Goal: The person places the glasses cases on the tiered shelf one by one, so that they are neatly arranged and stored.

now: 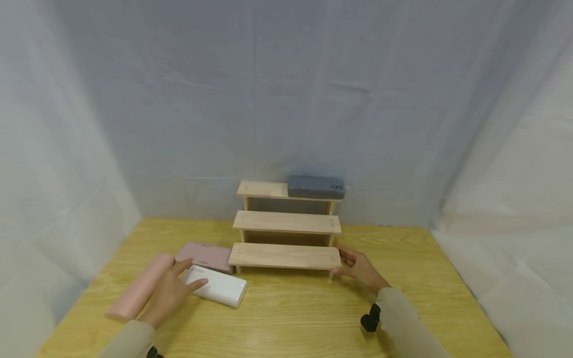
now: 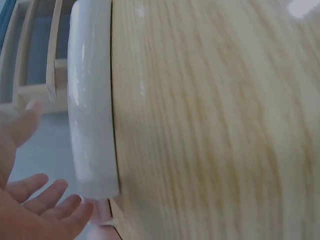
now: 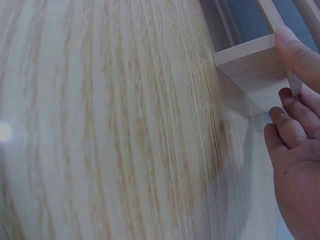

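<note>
White case (image 1: 219,287): under left grip (image 1: 170,291) | shelf (image 1: 286,222) (lowest tier (image 1: 284,255)): in right grip (image 1: 361,271)

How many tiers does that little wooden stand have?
3: the top tier, bearing the grey glasses case; the middle tier below; and the bottom tier, with the right hand at one end. No tier looks hidden.

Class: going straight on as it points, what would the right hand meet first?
The wooden shelf, at its lowest step's right end; the right hand seems to hold it there, though exact contact is hard to judge.
</note>
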Demonstrator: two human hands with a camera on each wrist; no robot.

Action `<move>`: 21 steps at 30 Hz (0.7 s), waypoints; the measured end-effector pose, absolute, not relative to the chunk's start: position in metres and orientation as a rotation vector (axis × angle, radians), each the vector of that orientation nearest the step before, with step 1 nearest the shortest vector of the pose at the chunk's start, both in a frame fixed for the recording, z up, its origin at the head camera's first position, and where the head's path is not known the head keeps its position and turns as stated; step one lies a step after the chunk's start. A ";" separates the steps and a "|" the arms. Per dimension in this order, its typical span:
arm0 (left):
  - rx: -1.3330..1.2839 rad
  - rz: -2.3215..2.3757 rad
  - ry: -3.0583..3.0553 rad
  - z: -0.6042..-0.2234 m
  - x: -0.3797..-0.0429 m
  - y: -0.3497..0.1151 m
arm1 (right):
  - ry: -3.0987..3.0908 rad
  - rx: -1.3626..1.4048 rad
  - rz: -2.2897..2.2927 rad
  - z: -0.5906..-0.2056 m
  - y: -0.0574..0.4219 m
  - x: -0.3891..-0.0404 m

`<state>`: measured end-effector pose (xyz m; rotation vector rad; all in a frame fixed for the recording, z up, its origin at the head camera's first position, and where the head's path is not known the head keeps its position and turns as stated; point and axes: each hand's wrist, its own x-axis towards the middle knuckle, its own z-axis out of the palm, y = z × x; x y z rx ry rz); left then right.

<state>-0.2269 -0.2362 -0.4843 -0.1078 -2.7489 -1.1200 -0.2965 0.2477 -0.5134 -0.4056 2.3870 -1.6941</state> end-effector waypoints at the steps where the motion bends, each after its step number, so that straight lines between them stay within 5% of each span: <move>1: -0.112 -1.121 -2.758 -0.486 -0.227 -0.239 | 2.392 -0.411 -1.689 -0.514 0.248 -0.297; 21: -0.273 -1.411 -2.716 -0.509 -0.230 -0.258 | 2.369 -0.374 -1.698 -0.514 0.248 -0.297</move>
